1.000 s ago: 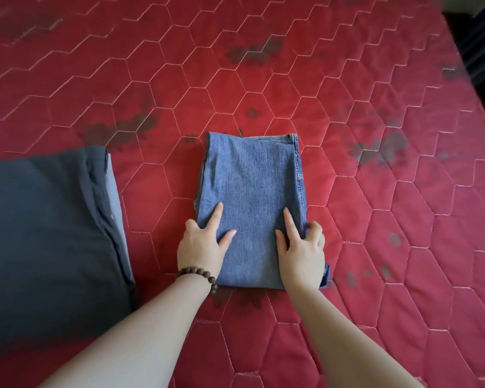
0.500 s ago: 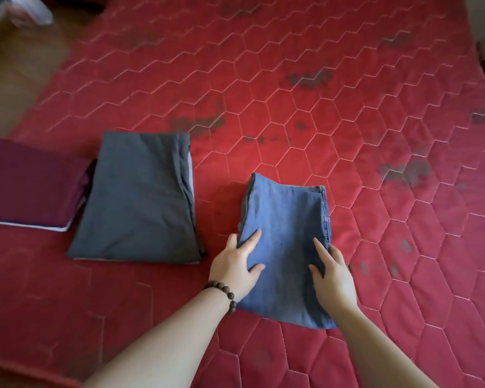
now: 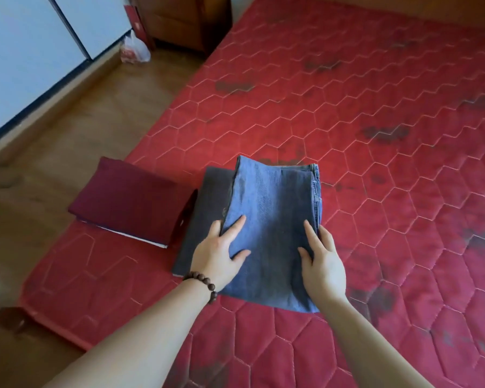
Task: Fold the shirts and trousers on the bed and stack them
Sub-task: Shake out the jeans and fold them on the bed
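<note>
Folded jeans (image 3: 272,219) gripped by both hands (image 3: 217,254) over grey garment (image 3: 205,219).

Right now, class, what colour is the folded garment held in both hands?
Blue denim, the folded jeans; clearest in the head view.

Open red mattress (image 3: 375,135) right and beyond; maroon folded stack (image 3: 129,200) close beside the grey folded garment (image 3: 205,219) leftward.
</note>
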Tool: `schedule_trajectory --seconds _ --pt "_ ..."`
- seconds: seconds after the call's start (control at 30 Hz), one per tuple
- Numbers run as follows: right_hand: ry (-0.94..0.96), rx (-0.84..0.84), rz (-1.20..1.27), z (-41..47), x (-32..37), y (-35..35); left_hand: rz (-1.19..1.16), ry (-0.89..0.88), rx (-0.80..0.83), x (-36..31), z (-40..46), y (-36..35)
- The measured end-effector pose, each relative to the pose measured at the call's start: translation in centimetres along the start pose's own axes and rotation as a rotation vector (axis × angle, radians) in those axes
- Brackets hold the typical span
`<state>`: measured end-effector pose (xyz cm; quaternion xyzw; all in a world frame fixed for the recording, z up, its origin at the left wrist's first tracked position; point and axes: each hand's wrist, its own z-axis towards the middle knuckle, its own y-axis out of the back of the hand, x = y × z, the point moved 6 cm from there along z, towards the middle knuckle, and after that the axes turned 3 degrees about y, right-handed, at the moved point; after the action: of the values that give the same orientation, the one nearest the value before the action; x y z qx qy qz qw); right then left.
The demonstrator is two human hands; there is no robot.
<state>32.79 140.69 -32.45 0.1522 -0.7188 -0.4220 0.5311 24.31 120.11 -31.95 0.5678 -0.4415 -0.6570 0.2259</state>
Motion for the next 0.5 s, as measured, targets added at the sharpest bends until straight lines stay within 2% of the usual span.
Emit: schedule_trajectory --seconds 0.17,0.27,0.37,0.43,0.5 --pt "0.029 -0.013 -0.003 2.9 3.0 -6.6 -0.061 -0.001 -0.024 7.3 3.2 0.9" --pt "-0.046 0.069 0.011 3.0 1.1 -10.7 -0.115 0.072 0.077 11.6 3.3 -1.8" --pt "-0.152 0.233 -0.021 2.3 -1.5 -14.2 0.0 0.159 0.244 14.6 2.8 -5.3" --pt "-0.173 0.239 -0.041 2.1 -2.2 -14.9 0.059 0.162 0.269 15.0 2.6 -6.2" --pt "-0.196 0.2 -0.151 2.0 -2.1 -14.9 0.175 0.14 0.225 14.6 2.3 -5.8"
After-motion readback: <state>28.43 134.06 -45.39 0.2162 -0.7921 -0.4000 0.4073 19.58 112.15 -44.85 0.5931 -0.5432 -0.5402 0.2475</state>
